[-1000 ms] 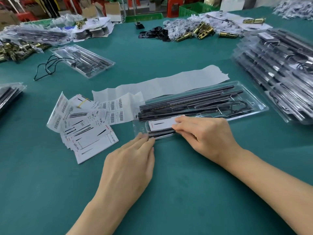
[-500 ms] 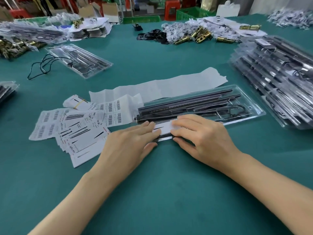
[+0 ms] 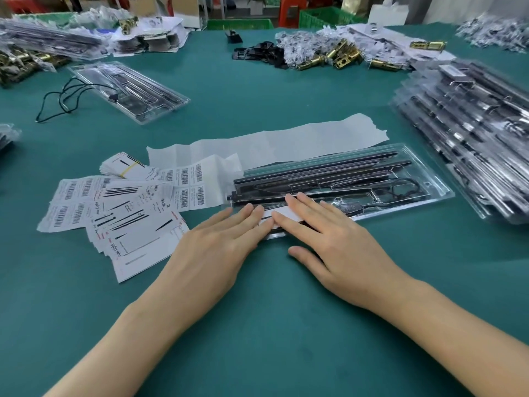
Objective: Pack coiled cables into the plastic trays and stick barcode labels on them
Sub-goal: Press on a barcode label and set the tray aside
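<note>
Left hand (image 3: 211,253) and right hand (image 3: 343,245), fingers straight, press the label (image 3: 267,216) lying under their fingertips on the tray (image 3: 423,151).

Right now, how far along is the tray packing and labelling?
Looks done: stack of filled trays at right. In hand: left hand and right hand press a white label flat onto the near tray. Left: far-left tray has its black cable trailing out; barcode labels lie unused.

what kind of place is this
Probably a packing bench in a small factory: a stack of filled clear trays at the right, sheets of barcode labels on the green table, and heaps of brass hardware farther back.
</note>
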The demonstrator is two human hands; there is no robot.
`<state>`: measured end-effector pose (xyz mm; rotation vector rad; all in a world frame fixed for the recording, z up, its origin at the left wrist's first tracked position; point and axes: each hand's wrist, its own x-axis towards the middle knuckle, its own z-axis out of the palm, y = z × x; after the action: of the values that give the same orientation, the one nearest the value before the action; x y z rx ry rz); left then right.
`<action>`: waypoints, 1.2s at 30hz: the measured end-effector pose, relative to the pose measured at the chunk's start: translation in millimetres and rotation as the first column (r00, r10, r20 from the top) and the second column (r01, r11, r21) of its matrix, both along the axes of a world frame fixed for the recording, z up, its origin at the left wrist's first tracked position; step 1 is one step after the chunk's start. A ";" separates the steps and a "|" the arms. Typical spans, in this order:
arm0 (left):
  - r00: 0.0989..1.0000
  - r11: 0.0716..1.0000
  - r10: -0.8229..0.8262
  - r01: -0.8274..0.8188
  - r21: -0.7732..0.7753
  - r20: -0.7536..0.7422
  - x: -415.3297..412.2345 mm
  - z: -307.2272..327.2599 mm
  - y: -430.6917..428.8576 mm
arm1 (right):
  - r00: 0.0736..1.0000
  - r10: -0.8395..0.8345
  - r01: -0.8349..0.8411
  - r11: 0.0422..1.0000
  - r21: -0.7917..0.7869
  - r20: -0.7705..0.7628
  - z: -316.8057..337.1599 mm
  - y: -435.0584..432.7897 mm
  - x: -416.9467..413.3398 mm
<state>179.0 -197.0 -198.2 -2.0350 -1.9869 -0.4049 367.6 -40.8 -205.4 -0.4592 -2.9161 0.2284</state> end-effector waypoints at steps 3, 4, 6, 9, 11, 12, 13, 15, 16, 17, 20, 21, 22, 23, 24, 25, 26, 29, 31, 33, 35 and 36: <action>0.993 0.999 0.016 -0.010 -0.048 0.116 0.3 4.0 -1.5 | 1.000 -0.008 0.008 1.000 0.012 0.007 -0.2 0.0 0.4; 0.970 0.997 0.076 -0.067 -0.048 0.232 0.1 8.9 -2.3 | 1.000 -0.009 0.009 1.000 0.008 0.006 -0.5 0.0 0.6; 0.856 0.953 0.269 -0.303 0.007 0.440 -4.4 18.9 -3.9 | 1.000 -0.010 0.010 1.000 -0.011 -0.006 -0.9 -0.1 0.3; 0.726 0.804 0.589 -0.570 -0.169 0.354 -17.2 27.9 0.2 | 0.999 -0.028 0.027 0.999 -0.028 -0.023 -2.0 -0.7 0.2; 0.654 0.709 0.698 -0.577 -0.406 0.291 -22.8 29.6 8.1 | 0.999 -0.032 0.031 0.999 -0.026 -0.034 -2.4 -1.4 0.1; 0.618 0.699 0.707 -0.538 -0.472 0.343 -24.3 29.4 12.6 | 0.999 -0.031 0.031 0.999 -0.024 -0.037 -2.3 -1.7 -0.1; 0.569 0.708 0.703 -0.498 -0.502 0.427 -25.5 29.8 17.0 | 0.999 -0.029 0.028 0.999 -0.024 -0.039 -2.3 -1.7 -0.1; 0.473 0.730 0.683 -0.449 -0.515 0.557 -26.7 32.9 22.3 | 0.999 -0.023 0.022 0.999 -0.028 -0.046 -3.2 -1.5 0.2; 0.429 0.737 0.675 -0.428 -0.523 0.600 -26.5 33.9 22.7 | 0.998 -0.021 0.019 0.999 -0.029 -0.054 -3.7 -1.4 0.5; 0.376 0.746 0.663 -0.404 -0.530 0.647 -25.7 34.5 22.0 | 0.998 -0.019 0.018 0.999 -0.029 -0.061 -4.3 -1.2 0.8; 0.190 0.802 0.567 -0.350 -0.484 0.801 -19.9 35.0 19.5 | 0.996 -0.017 0.015 1.000 -0.020 -0.087 -5.1 -0.9 1.8; 0.110 0.823 0.516 -0.339 -0.456 0.850 -17.7 35.7 19.4 | 0.994 -0.016 0.015 1.000 -0.011 -0.104 -5.5 -1.0 2.3; 0.006 0.841 0.460 -0.323 -0.434 0.888 -15.4 37.1 19.9 | 0.992 -0.014 0.014 1.000 -0.002 -0.127 -5.9 -1.2 3.0; -0.109 0.852 0.414 -0.303 -0.426 0.904 -14.0 38.4 20.7 | 0.988 -0.011 0.012 1.000 0.006 -0.155 -6.0 -1.2 3.5; -0.215 0.858 0.383 -0.278 -0.432 0.898 -12.9 39.9 21.6 | 0.983 -0.010 0.012 1.000 0.013 -0.182 -5.8 -1.1 4.2; -0.296 0.860 0.370 -0.248 -0.445 0.880 -12.4 41.3 22.2 | 0.979 -0.009 0.014 1.000 0.020 -0.204 -5.4 -1.2 4.6; -0.346 0.863 0.374 -0.211 -0.460 0.861 -12.2 43.0 22.8 | 0.975 -0.009 0.016 0.999 0.031 -0.223 -5.1 -1.2 4.8; -0.352 0.863 0.431 -0.107 -0.493 0.831 -12.6 48.5 22.0 | 0.960 0.001 0.021 0.997 0.073 -0.281 -6.8 -1.1 5.2; -0.275 0.850 0.479 -0.090 -0.518 0.834 -12.2 51.2 20.7 | 0.949 0.007 0.021 0.996 0.085 -0.315 -9.3 -1.0 5.2; -0.216 0.839 0.505 -0.106 -0.534 0.836 -10.2 50.3 19.9 | 0.942 0.007 0.024 0.996 0.087 -0.335 -10.9 -1.2 5.2; -0.195 0.829 0.515 -0.135 -0.543 0.835 -7.3 46.3 20.3 | 0.939 0.006 0.028 0.995 0.092 -0.343 -11.1 -1.7 5.2; -0.196 0.827 0.515 -0.142 -0.543 0.835 -5.4 44.5 20.7 | 0.938 0.006 0.027 0.995 0.091 -0.346 -10.8 -1.9 5.0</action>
<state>173.6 -176.3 -153.7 -0.7943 -3.3832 -2.2050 372.7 -42.7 -216.2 -0.3762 -2.5659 0.1501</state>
